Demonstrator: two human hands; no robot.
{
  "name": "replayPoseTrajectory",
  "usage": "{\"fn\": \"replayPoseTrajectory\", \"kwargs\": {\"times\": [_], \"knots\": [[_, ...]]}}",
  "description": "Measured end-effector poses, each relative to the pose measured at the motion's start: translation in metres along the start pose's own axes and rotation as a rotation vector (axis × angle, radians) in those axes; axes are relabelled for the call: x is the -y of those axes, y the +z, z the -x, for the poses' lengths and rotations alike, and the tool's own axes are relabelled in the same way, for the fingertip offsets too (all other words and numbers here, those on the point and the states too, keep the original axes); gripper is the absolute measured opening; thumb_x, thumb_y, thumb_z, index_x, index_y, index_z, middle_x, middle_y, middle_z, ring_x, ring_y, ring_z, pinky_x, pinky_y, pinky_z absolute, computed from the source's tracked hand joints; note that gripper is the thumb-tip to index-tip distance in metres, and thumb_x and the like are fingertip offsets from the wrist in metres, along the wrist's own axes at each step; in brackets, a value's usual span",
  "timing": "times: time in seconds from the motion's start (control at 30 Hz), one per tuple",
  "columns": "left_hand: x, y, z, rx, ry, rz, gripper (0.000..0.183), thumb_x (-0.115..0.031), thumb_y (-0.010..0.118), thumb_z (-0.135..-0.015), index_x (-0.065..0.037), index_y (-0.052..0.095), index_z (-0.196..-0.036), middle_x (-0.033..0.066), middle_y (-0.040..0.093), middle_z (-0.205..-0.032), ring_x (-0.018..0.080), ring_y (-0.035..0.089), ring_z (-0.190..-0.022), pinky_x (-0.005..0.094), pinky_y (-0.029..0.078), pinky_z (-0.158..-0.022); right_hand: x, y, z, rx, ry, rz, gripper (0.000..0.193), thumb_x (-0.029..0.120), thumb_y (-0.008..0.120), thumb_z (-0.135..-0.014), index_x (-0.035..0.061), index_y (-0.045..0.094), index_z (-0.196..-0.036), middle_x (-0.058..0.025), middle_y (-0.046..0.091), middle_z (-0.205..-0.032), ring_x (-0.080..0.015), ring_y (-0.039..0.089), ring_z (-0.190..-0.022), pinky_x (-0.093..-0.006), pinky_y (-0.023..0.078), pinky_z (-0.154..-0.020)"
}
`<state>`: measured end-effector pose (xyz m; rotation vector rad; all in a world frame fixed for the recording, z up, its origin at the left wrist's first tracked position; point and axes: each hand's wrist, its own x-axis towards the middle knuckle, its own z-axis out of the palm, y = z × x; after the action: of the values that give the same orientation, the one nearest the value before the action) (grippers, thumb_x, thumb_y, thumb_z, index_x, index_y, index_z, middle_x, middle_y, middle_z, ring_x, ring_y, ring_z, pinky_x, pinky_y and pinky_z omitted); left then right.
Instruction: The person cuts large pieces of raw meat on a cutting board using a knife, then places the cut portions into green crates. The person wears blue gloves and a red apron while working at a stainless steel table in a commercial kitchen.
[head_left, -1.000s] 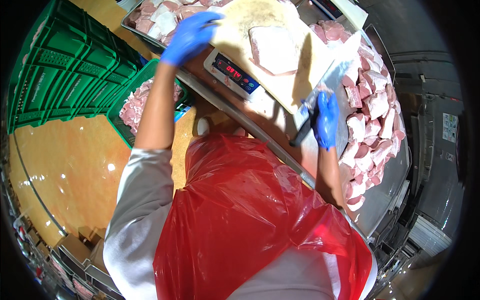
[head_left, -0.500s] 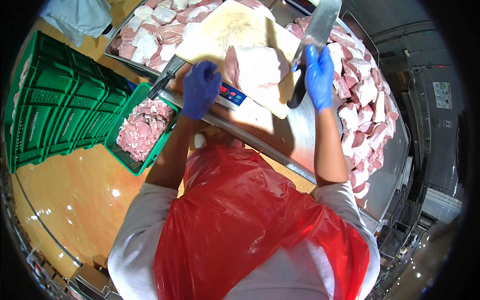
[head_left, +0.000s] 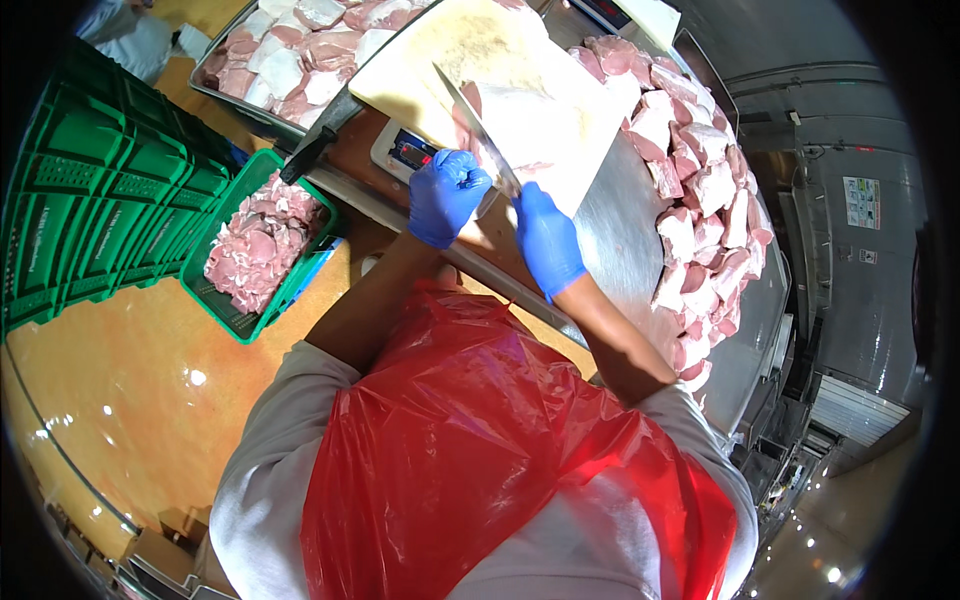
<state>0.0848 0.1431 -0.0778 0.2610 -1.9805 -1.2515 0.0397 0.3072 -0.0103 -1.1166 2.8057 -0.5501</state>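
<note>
My right hand (head_left: 548,240), in a blue glove, grips a long-bladed knife (head_left: 478,128) whose blade points up and left over a large pale slab of meat (head_left: 528,118). I cannot tell whether the blade touches it. The slab lies on a worn cream cutting board (head_left: 415,62). My left hand (head_left: 448,198), also gloved, is closed in a fist just left of the knife's handle end, in front of a small scale (head_left: 384,150) with a lit display. Whatever the fist may hold is hidden. Left of the board rests a second knife with a black handle (head_left: 308,156).
Cut meat pieces (head_left: 712,205) are heaped on the steel table (head_left: 610,215) at right. A metal tray of meat (head_left: 305,60) stands at far left. Below it is a green crate (head_left: 240,330) of trimmings, beside stacked green crates (head_left: 110,190). Wall panels line the right.
My right hand has brought the knife left and down, its blade swinging from upright at the right to across the slab. My left hand has moved right, nearer the knife, and curled tighter.
</note>
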Motion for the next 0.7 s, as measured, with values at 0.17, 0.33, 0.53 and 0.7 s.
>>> {"fn": "replayPoseTrajectory", "kwargs": {"times": [0.17, 0.33, 0.53, 0.7], "knots": [[0.015, -0.008, 0.009, -0.034, 0.101, -0.034, 0.012, -0.008, 0.073, -0.08, -0.009, 0.063, -0.073, 0.0101, 0.063, -0.075, 0.0299, 0.063, -0.07, 0.0412, 0.051, -0.061, -0.02, -0.044, 0.099, 0.359, 0.279, 0.127, 0.013, 0.013, 0.051, -0.099, 0.0028, 0.049, -0.107, -0.0314, 0.062, -0.089, -0.0506, 0.063, -0.083, -0.0576, 0.049, -0.068], [0.02, -0.023, 0.003, -0.191, -0.077, 0.04, 0.01, -0.008, 0.073, -0.086, -0.005, 0.064, -0.09, 0.0103, 0.063, -0.082, 0.0243, 0.064, -0.074, 0.0351, 0.051, -0.062, -0.002, -0.077, 0.119, 0.267, 0.237, 0.018, 0.014, 0.007, 0.051, -0.1, -0.0005, 0.049, -0.111, -0.0336, 0.063, -0.095, -0.0518, 0.063, -0.086, -0.0542, 0.05, -0.07], [0.013, 0.002, -0.002, -0.055, -0.236, 0.426, 0.013, 0.001, 0.075, -0.083, 0.0, 0.064, -0.089, 0.0026, 0.062, -0.076, 0.0078, 0.056, -0.068, 0.0261, 0.05, -0.063, 0.045, -0.02, 0.017, -0.006, 0.09, -0.073, 0.015, 0.003, 0.05, -0.095, -0.0021, 0.043, -0.107, -0.0324, 0.057, -0.092, -0.0523, 0.062, -0.08, -0.0571, 0.05, -0.067], [0.015, -0.01, -0.007, -0.002, -0.267, 0.262, 0.017, -0.001, 0.073, -0.085, -0.001, 0.062, -0.072, -0.003, 0.058, -0.068, 0.0024, 0.046, -0.065, 0.022, 0.045, -0.057, 0.064, 0.002, -0.035, -0.034, 0.095, -0.002, 0.024, 0.005, 0.057, -0.091, -0.0039, 0.043, -0.108, -0.0323, 0.064, -0.089, -0.049, 0.066, -0.078, -0.0552, 0.054, -0.067]]}}
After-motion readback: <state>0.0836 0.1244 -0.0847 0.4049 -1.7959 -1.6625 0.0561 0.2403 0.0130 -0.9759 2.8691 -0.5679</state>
